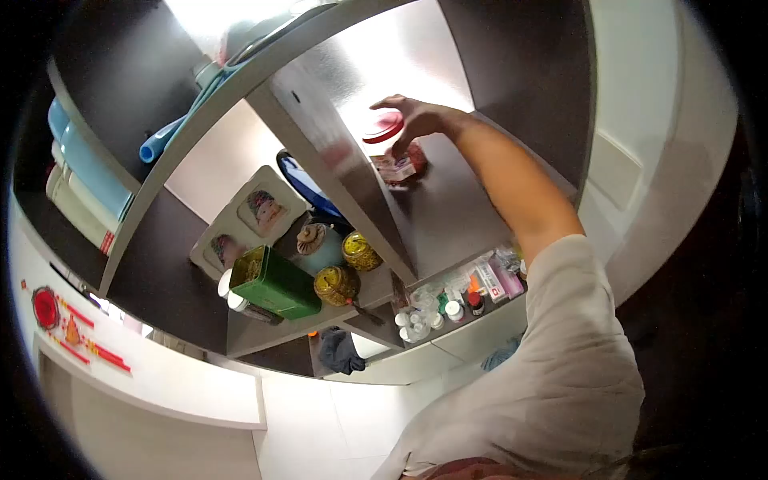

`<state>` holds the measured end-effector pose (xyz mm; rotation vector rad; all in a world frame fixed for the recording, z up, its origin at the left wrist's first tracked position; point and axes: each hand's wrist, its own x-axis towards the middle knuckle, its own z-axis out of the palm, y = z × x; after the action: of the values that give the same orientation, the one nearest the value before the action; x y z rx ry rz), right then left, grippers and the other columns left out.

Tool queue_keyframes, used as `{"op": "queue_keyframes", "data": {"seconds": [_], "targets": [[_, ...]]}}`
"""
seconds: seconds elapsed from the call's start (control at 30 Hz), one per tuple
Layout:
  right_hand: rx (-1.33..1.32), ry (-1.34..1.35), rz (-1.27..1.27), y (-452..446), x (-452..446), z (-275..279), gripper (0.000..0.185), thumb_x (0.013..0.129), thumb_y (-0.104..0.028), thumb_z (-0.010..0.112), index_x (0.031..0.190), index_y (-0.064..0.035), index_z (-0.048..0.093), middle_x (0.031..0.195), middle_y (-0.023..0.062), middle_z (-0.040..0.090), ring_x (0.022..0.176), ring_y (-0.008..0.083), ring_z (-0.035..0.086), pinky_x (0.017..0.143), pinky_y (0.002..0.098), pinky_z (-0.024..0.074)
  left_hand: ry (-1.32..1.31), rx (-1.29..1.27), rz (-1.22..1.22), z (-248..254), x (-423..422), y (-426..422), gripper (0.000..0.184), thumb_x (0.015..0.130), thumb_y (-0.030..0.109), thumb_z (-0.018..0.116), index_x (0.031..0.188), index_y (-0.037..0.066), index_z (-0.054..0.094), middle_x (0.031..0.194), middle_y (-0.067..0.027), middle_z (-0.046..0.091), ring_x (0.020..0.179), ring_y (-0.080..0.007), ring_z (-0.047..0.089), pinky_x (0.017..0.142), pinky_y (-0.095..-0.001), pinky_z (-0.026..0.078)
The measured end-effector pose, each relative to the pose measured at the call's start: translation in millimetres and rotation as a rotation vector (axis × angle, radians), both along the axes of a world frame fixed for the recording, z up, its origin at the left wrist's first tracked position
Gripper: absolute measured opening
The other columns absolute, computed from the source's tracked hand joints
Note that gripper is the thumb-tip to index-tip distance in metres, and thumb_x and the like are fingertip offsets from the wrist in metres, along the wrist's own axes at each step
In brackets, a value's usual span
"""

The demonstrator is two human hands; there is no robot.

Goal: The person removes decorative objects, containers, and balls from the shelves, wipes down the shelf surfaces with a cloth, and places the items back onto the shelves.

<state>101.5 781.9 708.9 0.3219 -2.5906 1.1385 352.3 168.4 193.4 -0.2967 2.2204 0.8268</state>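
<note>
Up on the right-hand bay of the shelving, your right hand (420,120) is at a jar (398,166) with a red lid (382,126)! Look at those fingers: spread apart, one stretched out past the lid, another bent down beside the jar. Whether any skin meets the jar, you can't tell from this angle. Your left hand is outside the frame, so its state can't be told. And the jar? It stands on the grey shelf board (448,192), close to the upright divider (328,160), reddish stuff inside and a pale label on its side. Your arm comes across from the right, its light sleeve (572,320) filling the lower right.

Over the divider, what a crowd! You've got a tall green tin (276,284), a yellow-topped jar (362,252) near the divider and a second jar (336,286) just beside it, with a blue-grey pot (318,250) near both. Behind them leans a pale panel (264,212) with two printed pictures.

Down below, under your forearm, little bottles cluster: a white-capped one (454,310), a dark one with red (476,302) just beside it, and a pink-and-white box (502,278) nearby. Further left hangs a dark cloth (342,352).
</note>
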Motion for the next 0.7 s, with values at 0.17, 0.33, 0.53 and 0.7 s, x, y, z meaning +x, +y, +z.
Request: {"op": "queue_keyframes", "data": {"seconds": [0.17, 0.33, 0.53, 0.7], "targets": [[-0.008, -0.003, -0.050, 20, -14, -6, 0.127, 0.041, -0.013, 0.098, 0.148, -0.0089, 0.030, 0.133, 0.0243, 0.050, 0.125, 0.0361, 0.050, 0.104, 0.0420, 0.0472, -0.012, -0.016, 0.074, 0, 12, -5, 0.036, 0.083, 0.020, 0.072, 0.108, -0.003, 0.060, 0.088, -0.0123, 0.067, 0.074, -0.0222, 0.068, 0.062, -0.0328, 0.055], [-0.013, 0.107, -0.152, 13, -3, -11, 0.123, 0.043, -0.024, 0.099, 0.145, -0.0065, 0.033, 0.134, 0.0276, 0.049, 0.127, 0.0387, 0.048, 0.105, 0.0471, 0.0467, -0.025, -0.026, 0.136, -4, 36, -25, 0.034, 0.084, 0.019, 0.072, 0.107, -0.003, 0.061, 0.087, -0.0120, 0.066, 0.073, -0.0224, 0.068, 0.061, -0.0326, 0.055], [0.247, 0.415, -0.499, -37, 91, 24, 0.057, 0.078, -0.021, 0.079, 0.129, -0.0092, 0.055, 0.127, 0.0139, 0.059, 0.111, 0.0268, 0.059, 0.095, 0.0393, 0.0507, -0.021, -0.001, 0.284, -11, 76, -70, 0.032, 0.084, 0.018, 0.071, 0.106, -0.003, 0.062, 0.087, -0.0115, 0.066, 0.073, -0.0227, 0.068, 0.060, -0.0324, 0.055], [0.021, 1.101, -0.164, -176, 206, 27, 0.023, 0.081, -0.006, 0.072, 0.102, 0.0012, 0.067, 0.096, 0.0146, 0.066, 0.088, 0.0256, 0.065, 0.078, 0.0300, 0.0523, -0.060, 0.138, 0.638, 0, 83, -97, 0.030, 0.084, 0.017, 0.071, 0.104, -0.003, 0.062, 0.087, -0.0112, 0.066, 0.072, -0.0229, 0.069, 0.059, -0.0322, 0.055]]}}
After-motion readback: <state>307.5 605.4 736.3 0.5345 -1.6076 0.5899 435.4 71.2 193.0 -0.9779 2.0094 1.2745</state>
